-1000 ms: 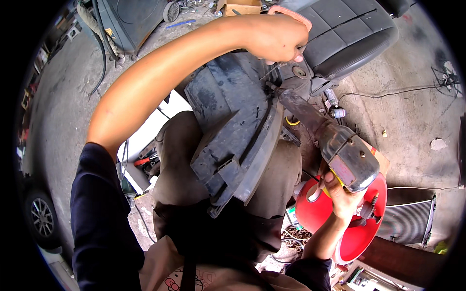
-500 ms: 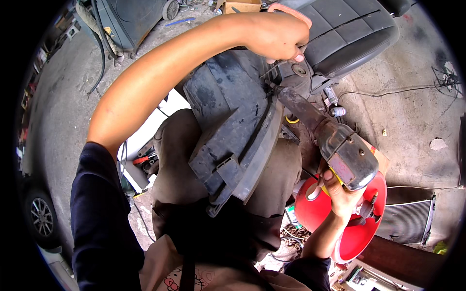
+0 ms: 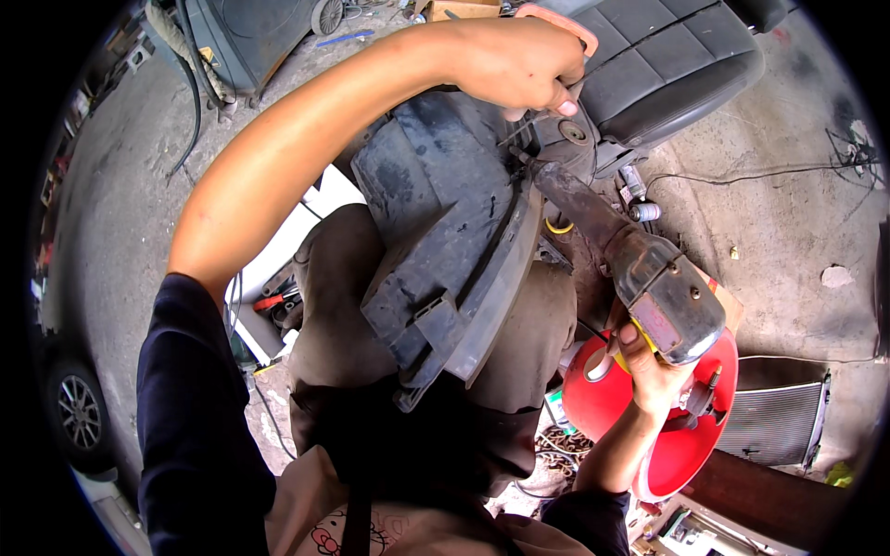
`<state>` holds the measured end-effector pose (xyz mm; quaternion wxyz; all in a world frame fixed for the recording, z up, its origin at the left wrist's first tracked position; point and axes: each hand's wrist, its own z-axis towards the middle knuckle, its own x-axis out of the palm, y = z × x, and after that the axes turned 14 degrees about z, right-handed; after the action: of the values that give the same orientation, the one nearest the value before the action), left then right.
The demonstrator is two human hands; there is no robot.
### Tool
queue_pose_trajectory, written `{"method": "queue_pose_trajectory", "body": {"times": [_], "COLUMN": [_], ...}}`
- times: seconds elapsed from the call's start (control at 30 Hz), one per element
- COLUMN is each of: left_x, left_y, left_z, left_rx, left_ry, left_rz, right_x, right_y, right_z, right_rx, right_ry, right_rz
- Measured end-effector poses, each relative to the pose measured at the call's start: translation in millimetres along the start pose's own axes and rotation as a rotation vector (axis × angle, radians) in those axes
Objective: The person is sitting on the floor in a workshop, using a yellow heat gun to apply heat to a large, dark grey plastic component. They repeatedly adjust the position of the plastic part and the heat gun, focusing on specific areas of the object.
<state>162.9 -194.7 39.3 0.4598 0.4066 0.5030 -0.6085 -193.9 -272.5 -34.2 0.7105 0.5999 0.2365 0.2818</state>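
Note:
A large dark-grey moulded plastic part (image 3: 417, 185), scuffed and dusty, lies across my lap and knees. My left hand (image 3: 533, 69) reaches over its far end with fingers closed in a pinch; a thin dark rod (image 3: 515, 132) runs from under them to the plastic. My right hand (image 3: 654, 371) is wrapped round the yellow grip of a heat gun with a worn metal housing (image 3: 672, 301). Its long, browned nozzle (image 3: 579, 208) points up and left, the tip close to the part's edge, just below my left hand. Whether the tip touches the plastic, I cannot tell.
A red basin (image 3: 593, 398) holding tools stands under my right hand. Beyond the part is a dark padded seat (image 3: 658, 74). Spray cans (image 3: 644, 212), a cable and a finned radiator (image 3: 774, 422) lie at right. A white bin (image 3: 264, 306) with tools sits left of my knee.
My left hand has shifted very slightly left. The heat gun's body has moved a touch to the right and down, its nozzle still at the part's edge.

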Motion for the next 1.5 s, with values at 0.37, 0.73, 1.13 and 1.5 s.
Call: {"method": "queue_pose_trajectory", "body": {"times": [0.37,0.73,1.13,1.5], "left_x": [9.0,10.8,13.4,6.6], "left_y": [-3.6,-7.1,-6.7,-14.8], "left_z": [4.6,9.3,11.3,7.6], "left_rx": [0.049,0.046,0.062,-0.006], "left_ry": [-0.041,-0.018,-0.016,0.043], "left_rz": [0.069,0.097,0.060,0.020], "right_x": [1.1,2.8,-0.9,-2.4], "right_y": [0.0,-2.2,-4.4,-5.1], "right_z": [1.0,1.8,-2.0,-0.5], "right_rx": [-0.033,-0.079,-0.027,-0.012], "right_ry": [0.038,0.045,0.018,0.055], "right_rz": [0.027,0.042,0.029,0.036]}}
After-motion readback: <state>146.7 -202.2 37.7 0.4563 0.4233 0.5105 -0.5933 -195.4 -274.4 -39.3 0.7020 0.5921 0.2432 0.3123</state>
